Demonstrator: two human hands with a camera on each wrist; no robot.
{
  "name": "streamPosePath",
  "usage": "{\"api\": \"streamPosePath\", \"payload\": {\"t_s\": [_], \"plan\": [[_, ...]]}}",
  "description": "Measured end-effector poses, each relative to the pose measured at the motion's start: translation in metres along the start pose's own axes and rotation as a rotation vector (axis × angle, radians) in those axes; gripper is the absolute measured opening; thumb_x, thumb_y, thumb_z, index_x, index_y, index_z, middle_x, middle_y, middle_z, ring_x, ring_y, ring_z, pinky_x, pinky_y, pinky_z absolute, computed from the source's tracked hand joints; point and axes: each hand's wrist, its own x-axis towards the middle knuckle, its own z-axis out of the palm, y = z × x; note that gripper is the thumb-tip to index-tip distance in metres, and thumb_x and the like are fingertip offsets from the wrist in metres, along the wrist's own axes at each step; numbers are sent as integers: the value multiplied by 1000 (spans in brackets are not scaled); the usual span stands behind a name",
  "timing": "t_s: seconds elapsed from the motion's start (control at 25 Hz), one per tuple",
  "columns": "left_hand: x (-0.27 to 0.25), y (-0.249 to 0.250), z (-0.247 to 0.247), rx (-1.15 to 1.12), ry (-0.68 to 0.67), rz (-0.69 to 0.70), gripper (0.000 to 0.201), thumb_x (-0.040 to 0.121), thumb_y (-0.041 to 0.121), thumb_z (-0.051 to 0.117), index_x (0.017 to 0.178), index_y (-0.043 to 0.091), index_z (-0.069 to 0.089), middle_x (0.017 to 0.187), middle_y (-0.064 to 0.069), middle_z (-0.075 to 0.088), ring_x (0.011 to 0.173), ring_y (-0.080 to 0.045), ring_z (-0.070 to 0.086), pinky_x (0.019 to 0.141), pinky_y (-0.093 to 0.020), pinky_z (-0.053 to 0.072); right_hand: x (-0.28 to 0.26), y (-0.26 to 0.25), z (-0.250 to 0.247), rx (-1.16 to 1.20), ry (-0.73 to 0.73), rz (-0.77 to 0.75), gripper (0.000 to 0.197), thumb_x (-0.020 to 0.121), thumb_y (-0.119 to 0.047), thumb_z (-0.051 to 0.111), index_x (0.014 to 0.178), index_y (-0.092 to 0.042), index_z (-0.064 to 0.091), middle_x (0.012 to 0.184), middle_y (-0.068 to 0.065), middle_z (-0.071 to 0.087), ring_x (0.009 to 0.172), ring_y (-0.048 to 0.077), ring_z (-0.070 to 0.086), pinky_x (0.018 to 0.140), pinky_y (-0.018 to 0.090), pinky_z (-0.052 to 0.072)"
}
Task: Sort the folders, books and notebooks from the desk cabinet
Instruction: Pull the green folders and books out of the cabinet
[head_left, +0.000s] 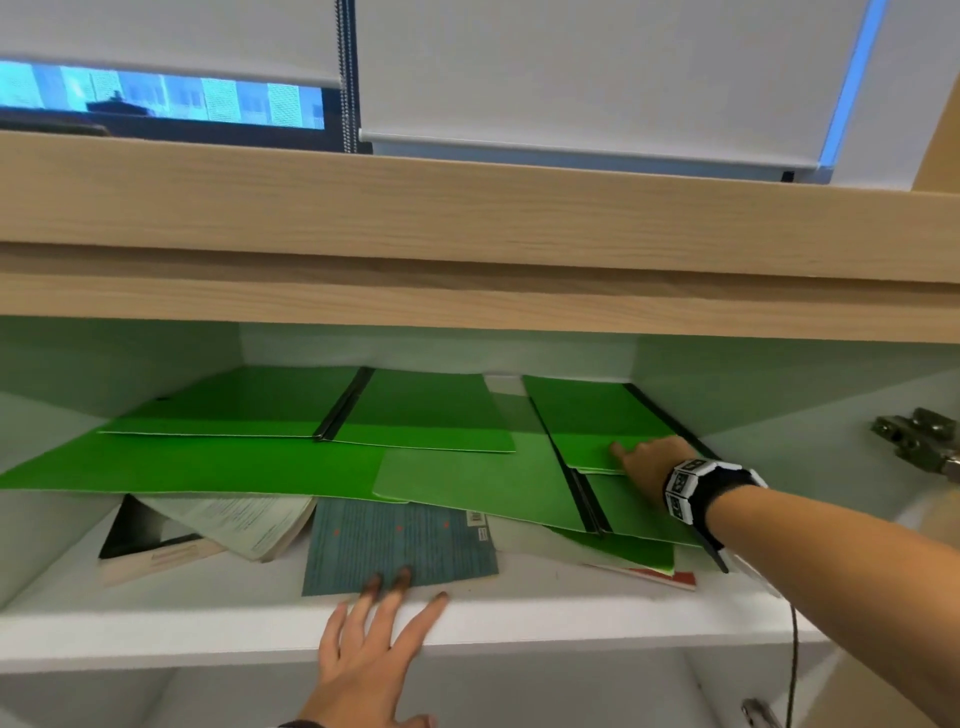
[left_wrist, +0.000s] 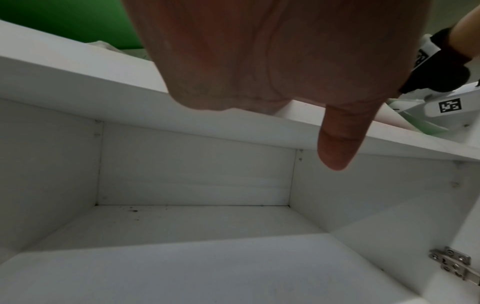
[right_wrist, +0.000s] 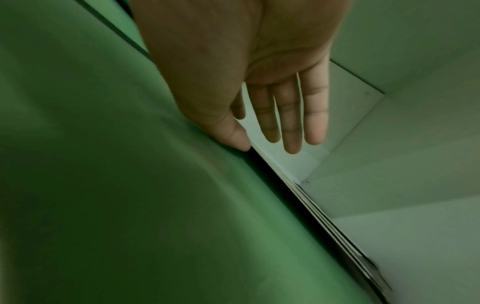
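Note:
Several green folders (head_left: 291, 457) with black spines lie spread over the upper cabinet shelf (head_left: 156, 629), on top of books. A blue-grey notebook (head_left: 400, 551) pokes out below them at the front. My left hand (head_left: 379, 623) lies flat on the shelf edge, its straight fingertips (head_left: 402, 577) touching the notebook. My right hand (head_left: 644, 462) reaches in at the right, fingers straight, thumb resting on the rightmost green folder (head_left: 592, 415). In the right wrist view the thumb (right_wrist: 239, 137) sits at that folder's (right_wrist: 130, 164) edge, fingers (right_wrist: 291, 119) above the bare shelf.
An open white book (head_left: 244, 525) and a dark-covered book (head_left: 145, 540) lie under the folders at the left; a red-edged booklet (head_left: 660, 577) shows at the right. The lower compartment (left_wrist: 182, 236) is bare. A door hinge (head_left: 914, 436) sticks out at the right; a wooden desktop (head_left: 467, 234) overhangs.

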Motion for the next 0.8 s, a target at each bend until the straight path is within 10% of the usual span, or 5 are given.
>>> {"api": "streamPosePath", "payload": {"t_s": [0.16,0.28,0.64,0.8], "plan": [[9,3,18,-134,80,57,110,44,64,82,141,55,31,159,10,20,144,-20,24,111,-46,10,14,5,3,16,-11,57,46,101,-4,31,146,-12,27,118,5,65,106,24,65,75,31,45],[15,2,33,-79,281,57,62,73,66,59,132,51,48,149,6,42,142,-24,28,106,-45,26,26,9,-2,29,-22,64,41,101,-5,30,140,-14,39,123,4,63,111,24,63,85,33,50],[17,-2,38,-123,107,42,77,67,69,29,142,57,22,161,10,8,149,-19,-4,115,-45,-4,-37,51,-61,152,233,180,28,99,-17,41,124,-20,52,100,0,67,87,22,65,69,28,46],[13,1,15,-80,291,66,98,72,69,55,118,71,-32,149,12,-32,140,-12,-20,88,-37,-44,-104,51,-108,139,456,28,11,91,-27,61,96,-17,63,70,-1,62,52,21,55,48,26,43]]}}
